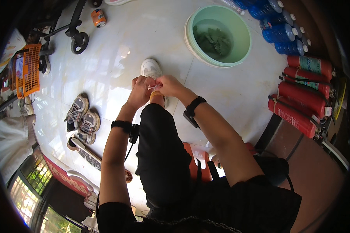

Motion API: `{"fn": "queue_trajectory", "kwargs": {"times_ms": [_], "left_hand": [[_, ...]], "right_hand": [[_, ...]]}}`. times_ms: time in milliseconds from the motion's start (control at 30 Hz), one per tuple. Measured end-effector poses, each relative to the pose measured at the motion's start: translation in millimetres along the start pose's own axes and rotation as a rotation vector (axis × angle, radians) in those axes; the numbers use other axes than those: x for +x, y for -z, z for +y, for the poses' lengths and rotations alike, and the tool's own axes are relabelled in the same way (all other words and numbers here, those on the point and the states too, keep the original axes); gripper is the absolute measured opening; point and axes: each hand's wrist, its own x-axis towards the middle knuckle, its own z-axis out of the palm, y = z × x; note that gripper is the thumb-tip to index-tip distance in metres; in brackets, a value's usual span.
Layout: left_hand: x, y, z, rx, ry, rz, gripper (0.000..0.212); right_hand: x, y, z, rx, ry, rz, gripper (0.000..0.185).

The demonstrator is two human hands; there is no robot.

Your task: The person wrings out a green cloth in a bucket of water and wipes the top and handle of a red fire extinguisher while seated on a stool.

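Note:
A white sneaker [150, 67] is on my foot, its toe showing beyond my hands on the tiled floor. My left hand [140, 91] is bent over the ankle end of the shoe, fingertips pinched together. From the other side my right hand [170, 85] meets it, thumb and fingers closed. Between the fingertips shows a white strand, which looks like a shoelace [155, 86]. Just behind it is a yellow sock [155, 93] at my ankle. My hands hide the shoe's tongue and most of its lacing.
A pale green bucket [245, 43] holds water and greens. Red fire extinguishers [300, 102] and blue-filled bottles [280, 33] line the right. Left are worn sneakers [83, 116], a kick scooter [87, 153], an orange basket [29, 70] and an orange can [98, 18].

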Motion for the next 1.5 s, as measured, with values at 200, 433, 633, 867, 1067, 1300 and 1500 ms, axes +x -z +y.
{"fn": "queue_trajectory", "kwargs": {"times_ms": [200,433,633,867,1067,1300,1500], "left_hand": [[0.9,9.6,2.6,0.100,-0.083,0.054,0.032],[-3.7,13.5,4.1,0.292,-0.051,0.141,0.017],[-4.3,9.7,9.4,0.379,-0.002,0.183,0.012],[-16.0,3.2,-7.2,0.428,0.037,0.103,0.007],[-32.7,-0.2,-25.7,0.426,0.204,0.006,0.017],[-30.9,65.0,-12.4,0.469,0.350,0.087,0.036],[-17.9,156.6,47.9,0.051,0.015,0.405,0.024]], "right_hand": [[7.9,0.1,-4.2,-0.045,-0.089,-0.121,0.023],[7.5,-7.7,0.0,0.241,-0.248,-0.054,0.026],[6.7,-1.8,3.4,0.281,-0.223,-0.086,0.030],[0.5,-1.0,19.4,-0.011,-0.130,0.198,0.015],[-21.7,6.0,31.6,0.137,-0.059,0.156,0.028],[-65.4,63.0,67.1,0.934,-0.418,0.302,0.027],[-97.2,133.0,56.8,1.247,-0.440,0.689,0.036]]}}
